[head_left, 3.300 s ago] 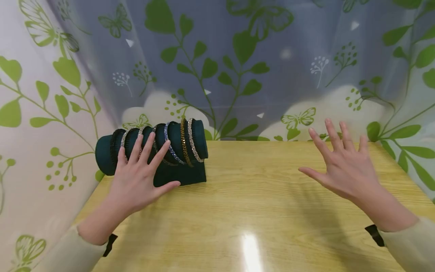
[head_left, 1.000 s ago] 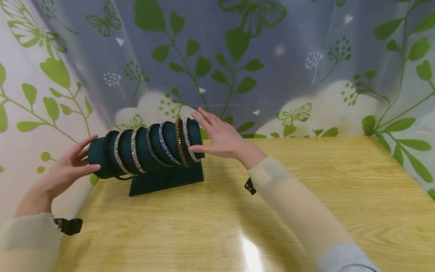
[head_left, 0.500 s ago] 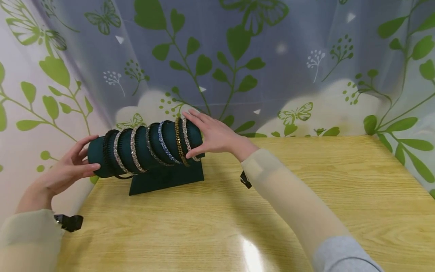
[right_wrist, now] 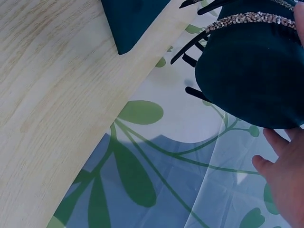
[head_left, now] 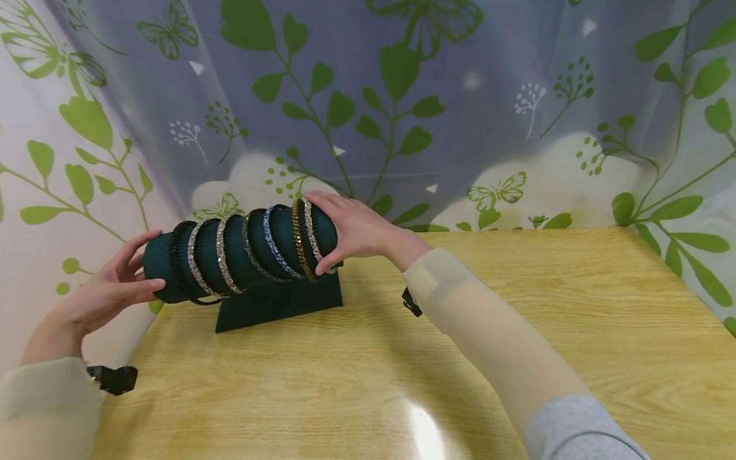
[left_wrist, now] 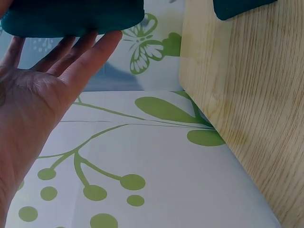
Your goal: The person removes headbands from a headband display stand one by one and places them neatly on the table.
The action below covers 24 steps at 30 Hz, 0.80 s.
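A dark green headband stand (head_left: 270,312), a padded roll on a flat base, sits at the left of the wooden table. Several headbands ring its roll: black, silver, dark grey, a blue one (head_left: 276,246), a gold one (head_left: 299,239) and a silver sparkly one (head_left: 311,233) at the right end. My left hand (head_left: 106,291) holds the roll's left end, thumb in front and fingers behind. At the right end my right hand (head_left: 362,233) grips the roll, fingertips and thumb beside the sparkly headband. In the right wrist view this headband's black tips show below the roll.
The wooden table (head_left: 517,332) extends to the right of the stand. A leaf-and-butterfly patterned curtain (head_left: 448,128) hangs behind it and on both sides. Each wrist carries a black strap mount (head_left: 115,380).
From spread over the table, my hands have moved to the stand's two ends. In the last second my right hand slid slightly left and closed around the right end.
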### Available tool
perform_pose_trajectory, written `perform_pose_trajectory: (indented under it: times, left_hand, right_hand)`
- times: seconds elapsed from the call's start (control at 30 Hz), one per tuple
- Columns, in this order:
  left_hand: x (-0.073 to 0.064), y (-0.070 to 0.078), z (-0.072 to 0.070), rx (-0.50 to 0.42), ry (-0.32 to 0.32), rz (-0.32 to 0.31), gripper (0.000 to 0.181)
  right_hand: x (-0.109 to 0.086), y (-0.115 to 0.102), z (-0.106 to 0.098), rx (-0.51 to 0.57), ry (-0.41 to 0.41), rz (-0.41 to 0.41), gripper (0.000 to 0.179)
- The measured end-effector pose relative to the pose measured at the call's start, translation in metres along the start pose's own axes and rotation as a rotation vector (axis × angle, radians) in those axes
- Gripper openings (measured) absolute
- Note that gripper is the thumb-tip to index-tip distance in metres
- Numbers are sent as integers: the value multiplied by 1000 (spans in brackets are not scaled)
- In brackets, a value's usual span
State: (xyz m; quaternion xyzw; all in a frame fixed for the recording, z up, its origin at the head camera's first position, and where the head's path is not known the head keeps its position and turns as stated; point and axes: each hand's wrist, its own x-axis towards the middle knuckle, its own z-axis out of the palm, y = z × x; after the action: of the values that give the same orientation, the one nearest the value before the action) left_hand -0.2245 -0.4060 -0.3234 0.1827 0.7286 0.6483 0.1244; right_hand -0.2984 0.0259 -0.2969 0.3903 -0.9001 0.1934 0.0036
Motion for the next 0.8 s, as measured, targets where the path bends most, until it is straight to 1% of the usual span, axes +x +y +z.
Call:
perform_pose_trajectory:
  times: [0.17, 0.3, 0.6, 0.73, 0.8]
  left_hand:
    - [-1, 2, 0, 14, 12, -8, 79]
    - [-2, 3, 1, 14, 10, -10, 79]
    - [-2, 3, 2, 30, 7, -17, 78]
    - [-2, 3, 2, 38, 17, -24, 78]
    - [-2, 3, 2, 37, 9, -25, 79]
  right_hand:
    - [2, -1, 0, -22, 8, 1, 127]
    - [3, -1, 0, -16, 26, -15, 124]
    - [1, 3, 2, 50, 37, -25, 121]
    - [-1, 5, 3, 78, 52, -17, 123]
    - [-4, 6, 4, 110, 65, -1, 124]
